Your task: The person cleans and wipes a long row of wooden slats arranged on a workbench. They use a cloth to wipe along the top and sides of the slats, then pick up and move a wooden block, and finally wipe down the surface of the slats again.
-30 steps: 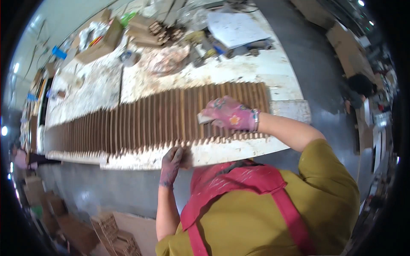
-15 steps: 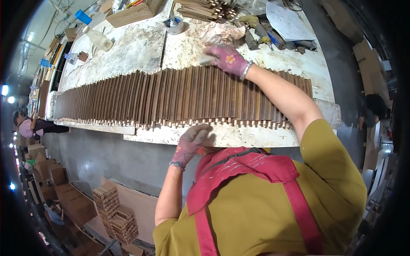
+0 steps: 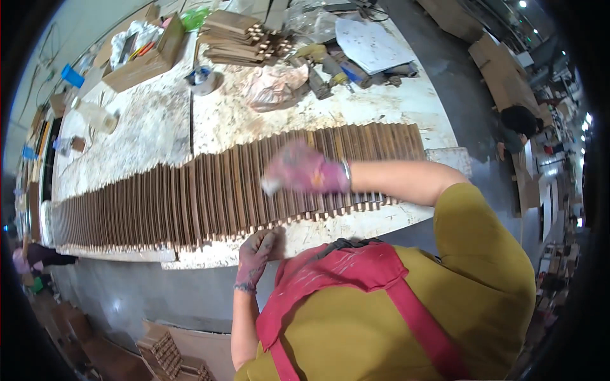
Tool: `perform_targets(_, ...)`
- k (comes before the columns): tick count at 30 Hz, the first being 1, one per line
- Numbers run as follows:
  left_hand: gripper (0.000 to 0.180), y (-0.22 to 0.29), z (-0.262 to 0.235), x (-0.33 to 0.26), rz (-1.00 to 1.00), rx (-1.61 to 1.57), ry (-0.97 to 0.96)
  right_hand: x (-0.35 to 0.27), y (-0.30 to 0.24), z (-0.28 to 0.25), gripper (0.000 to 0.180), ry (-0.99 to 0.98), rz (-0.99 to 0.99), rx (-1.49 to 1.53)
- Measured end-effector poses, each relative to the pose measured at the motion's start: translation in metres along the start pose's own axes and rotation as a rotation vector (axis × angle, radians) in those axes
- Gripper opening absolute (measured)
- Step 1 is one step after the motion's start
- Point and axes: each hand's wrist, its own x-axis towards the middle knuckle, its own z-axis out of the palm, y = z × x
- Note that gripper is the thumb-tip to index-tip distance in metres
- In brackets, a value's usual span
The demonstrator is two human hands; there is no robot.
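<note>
A long row of brown wooden slats (image 3: 222,184) lies side by side across the table, their pale peg-like ends pointing toward me. My right hand (image 3: 308,168), in a purple patterned glove and blurred by motion, is over the right half of the row. Its fingers are closed round a small pale block (image 3: 271,185), whose exact kind is smeared. At the table's near edge, my left hand (image 3: 256,249) has its gloved fingers curled in, just below the slat ends. Whether anything is inside those fingers is hidden.
Beyond the row, the stained white table (image 3: 222,130) holds a crumpled cloth (image 3: 273,86), a small pot (image 3: 202,81), power tools (image 3: 330,68), paper sheets (image 3: 372,51) and stacked slats (image 3: 235,38). A wooden box (image 3: 143,63) and a plastic bottle (image 3: 95,115) stand far left. People are nearby at both sides.
My right hand has come from the far edge of the slats nearer to me, over their middle, with the pale block. My left hand's fingers have curled in. The whole view has shifted.
</note>
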Motion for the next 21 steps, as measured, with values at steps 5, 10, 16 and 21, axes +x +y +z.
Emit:
perform_targets(5, 0.026, 0.004, 0.000, -0.002, -0.012, -0.068, -0.013, -0.004, -0.023, -0.009, 0.018, -0.212, -0.143, 0.119)
perform_targets(10, 0.030, 0.015, 0.003, 0.000, -0.056, -0.026, -0.060, 0.071, 0.005, 0.029, 0.019, 0.033, 0.134, 0.115)
perform_targets(16, 0.029, 0.019, -0.005, -0.009, -0.016, 0.122, -0.080, 0.003, -0.040, -0.004, 0.021, -0.157, -0.369, 0.345)
perform_targets(21, 0.024, 0.035, -0.015, -0.033, 0.085, -0.036, -0.042, 0.087, 0.008, 0.014, 0.025, 0.234, -0.334, 0.021)
